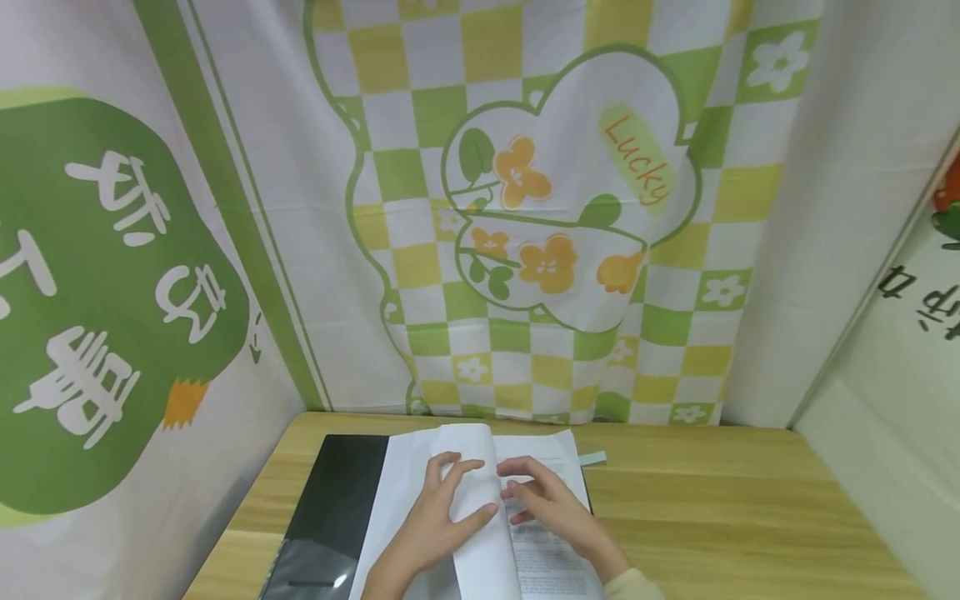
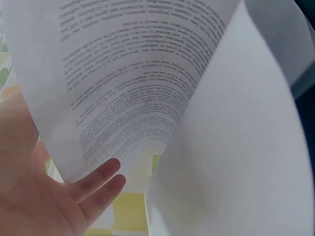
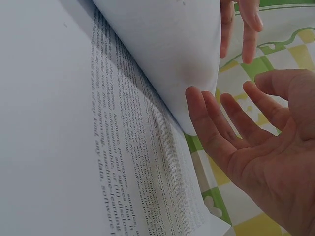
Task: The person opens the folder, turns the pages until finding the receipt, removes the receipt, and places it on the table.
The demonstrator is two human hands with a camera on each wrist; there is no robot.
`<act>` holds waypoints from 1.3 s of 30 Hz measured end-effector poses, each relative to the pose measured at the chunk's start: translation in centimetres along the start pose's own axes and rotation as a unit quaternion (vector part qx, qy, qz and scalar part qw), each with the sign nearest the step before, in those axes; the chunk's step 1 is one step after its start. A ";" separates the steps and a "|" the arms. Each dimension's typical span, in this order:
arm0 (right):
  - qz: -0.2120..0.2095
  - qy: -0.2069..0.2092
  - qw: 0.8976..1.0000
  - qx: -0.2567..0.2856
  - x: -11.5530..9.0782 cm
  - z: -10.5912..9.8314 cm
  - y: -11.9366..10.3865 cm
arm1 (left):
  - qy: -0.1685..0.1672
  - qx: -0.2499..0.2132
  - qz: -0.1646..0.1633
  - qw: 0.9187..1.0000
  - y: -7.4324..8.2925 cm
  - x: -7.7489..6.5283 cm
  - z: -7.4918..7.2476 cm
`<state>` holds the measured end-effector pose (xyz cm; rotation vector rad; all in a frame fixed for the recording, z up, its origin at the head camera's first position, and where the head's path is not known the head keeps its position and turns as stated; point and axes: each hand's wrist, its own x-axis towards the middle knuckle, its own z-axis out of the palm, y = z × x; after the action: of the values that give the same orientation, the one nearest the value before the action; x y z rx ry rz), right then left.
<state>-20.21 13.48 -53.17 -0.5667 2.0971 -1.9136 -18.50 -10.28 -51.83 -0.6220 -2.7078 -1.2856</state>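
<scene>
On the table lies an open black folder [image 1: 337, 508] with white paper pages. One page [image 1: 483, 554] stands curled up in its middle, blank side out in the head view. My left hand [image 1: 431, 525] is at that page's left side, fingers spread and loosely bent, thumb lying along the paper. In the left wrist view, printed text covers another curved sheet [image 2: 133, 73] beside the hand. My right hand [image 1: 551, 504], fingers apart and slightly bent, is at the curl's right edge over a printed page [image 1: 555, 562]. In the right wrist view its fingertips [image 3: 195, 98] overlap the curled page.
A pale tab [image 1: 592, 458] sticks out at the folder's right side. The wooden table [image 1: 735, 517] extends to the right. Behind it hangs a green and yellow checked cloth [image 1: 525, 350], and printed white cloths [image 1: 262, 333] flank both sides.
</scene>
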 end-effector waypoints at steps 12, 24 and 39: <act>-0.034 0.055 0.994 -0.089 0.1 -2.0 0.8 | -0.016 0.021 0.000 1.000 -0.6 0.4 -0.1; -0.022 0.166 0.968 -0.184 -1.0 -6.3 1.6 | -0.024 0.042 -0.020 0.999 -0.8 -0.1 0.0; 0.021 0.175 0.966 -0.189 -1.9 -8.0 0.8 | 0.028 0.088 -0.088 0.992 -1.5 -1.3 0.2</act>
<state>-22.06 21.50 -53.21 -0.2614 2.7027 -1.6957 -17.90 -11.38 -53.35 -0.3319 -2.8408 -1.0616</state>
